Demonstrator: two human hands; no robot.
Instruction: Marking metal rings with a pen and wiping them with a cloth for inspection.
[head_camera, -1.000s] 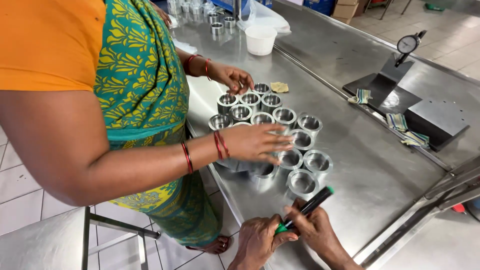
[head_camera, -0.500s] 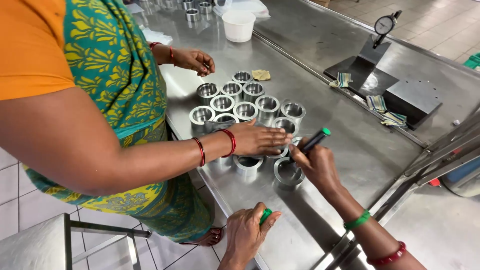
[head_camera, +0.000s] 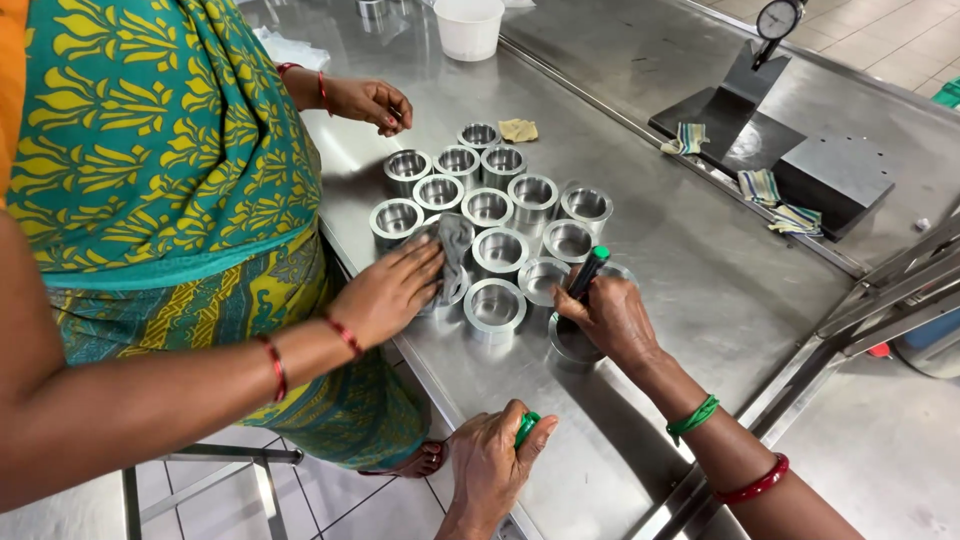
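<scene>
head view, near to far: at the bottom centre the left hand (head_camera: 492, 458) is clenched around a green marker cap (head_camera: 527, 428) at the desk (head_camera: 700, 270) edge. just above, right of centre, the right hand (head_camera: 610, 318) grips a black marker (head_camera: 587, 273) with its tip down on a metal ring (head_camera: 573, 340). this ring seems to be in hand; whether the other steel rings (head_camera: 495, 305) in the centre cluster carry marks cannot be told. at centre left a co-worker's hand (head_camera: 388, 292) presses a grey cloth (head_camera: 453, 245) on a ring. far upper right stands a dial gauge (head_camera: 778, 20), upper centre a white cup (head_camera: 468, 27).
</scene>
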